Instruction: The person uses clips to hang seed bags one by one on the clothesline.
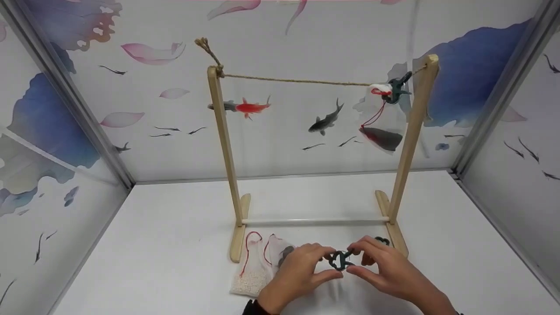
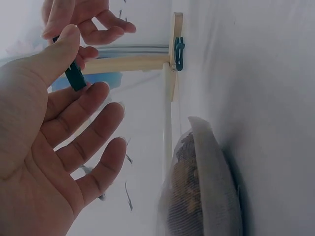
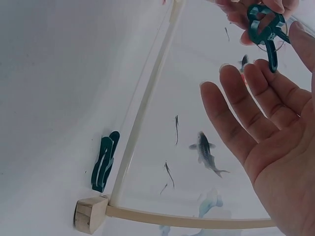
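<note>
In front of the wooden stand, both hands meet at one dark green spring clip point(image 1: 340, 259). My left hand point(image 1: 299, 267) pinches one end of it between thumb and index finger; the other fingers are loosely bent in the left wrist view. At the clip's handles, my right hand point(image 1: 387, 271) pinches with thumb and forefinger, its remaining fingers spread in the right wrist view. Beside the left hand lie two white mesh drawstring bags, one with pale grains point(image 1: 251, 278) and one with dark contents point(image 2: 184, 191), partly hidden by that hand. Another green clip point(image 3: 103, 164) lies behind the right hand.
A twine line point(image 1: 297, 81) spans the stand's two wooden posts point(image 1: 409, 144). Near its right end a green clip point(image 1: 396, 91) holds a drawstring bag with a dark filling point(image 1: 383, 139). A white crossbar point(image 1: 315, 222) joins the feet. Printed panels enclose the white table point(image 1: 153, 245).
</note>
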`<state>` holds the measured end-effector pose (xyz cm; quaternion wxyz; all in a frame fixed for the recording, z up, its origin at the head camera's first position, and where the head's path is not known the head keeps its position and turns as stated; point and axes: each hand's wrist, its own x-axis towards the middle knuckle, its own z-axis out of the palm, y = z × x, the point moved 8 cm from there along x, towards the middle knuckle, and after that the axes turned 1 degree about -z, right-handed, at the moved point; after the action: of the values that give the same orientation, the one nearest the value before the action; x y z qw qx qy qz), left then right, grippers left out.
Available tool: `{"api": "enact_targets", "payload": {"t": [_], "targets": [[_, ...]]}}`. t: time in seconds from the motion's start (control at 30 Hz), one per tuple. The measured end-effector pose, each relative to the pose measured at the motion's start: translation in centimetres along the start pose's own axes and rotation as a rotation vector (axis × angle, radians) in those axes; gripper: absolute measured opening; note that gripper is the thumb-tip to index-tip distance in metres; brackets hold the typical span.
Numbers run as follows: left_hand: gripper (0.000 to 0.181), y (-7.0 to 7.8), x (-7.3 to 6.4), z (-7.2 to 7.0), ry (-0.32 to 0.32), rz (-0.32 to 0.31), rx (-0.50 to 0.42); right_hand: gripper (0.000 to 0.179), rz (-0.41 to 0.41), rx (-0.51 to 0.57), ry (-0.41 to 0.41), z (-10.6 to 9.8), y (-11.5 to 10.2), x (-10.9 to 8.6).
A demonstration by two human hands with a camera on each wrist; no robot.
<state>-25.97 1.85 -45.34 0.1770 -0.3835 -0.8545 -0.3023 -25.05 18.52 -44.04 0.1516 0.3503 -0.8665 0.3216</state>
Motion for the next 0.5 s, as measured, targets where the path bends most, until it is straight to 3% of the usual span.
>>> {"api": "enact_targets", "payload": {"t": [0.1,0.23,0.37,0.5], "targets": [[0.033,-1.3,-0.2,-1.3,0.089,-0.062,0.107,0.027,0.007,0.019,0.041,-0.5,0.2,0.0],[0.034,-4.3,-1.2,-2.9,0.160,-0.280,0.212,0.027,0.014,0.025,0.076,-0.9,0.4,0.0],[0.039,-7.1,-2.5,-3.6,0.141,-0.489,0.249,0.027,0.030,0.016,0.081,-1.1,0.5,0.0],[0.043,-8.8,-3.4,-3.7,0.113,-0.584,0.207,0.026,0.041,0.011,0.083,-1.1,0.5,0.0]]}}
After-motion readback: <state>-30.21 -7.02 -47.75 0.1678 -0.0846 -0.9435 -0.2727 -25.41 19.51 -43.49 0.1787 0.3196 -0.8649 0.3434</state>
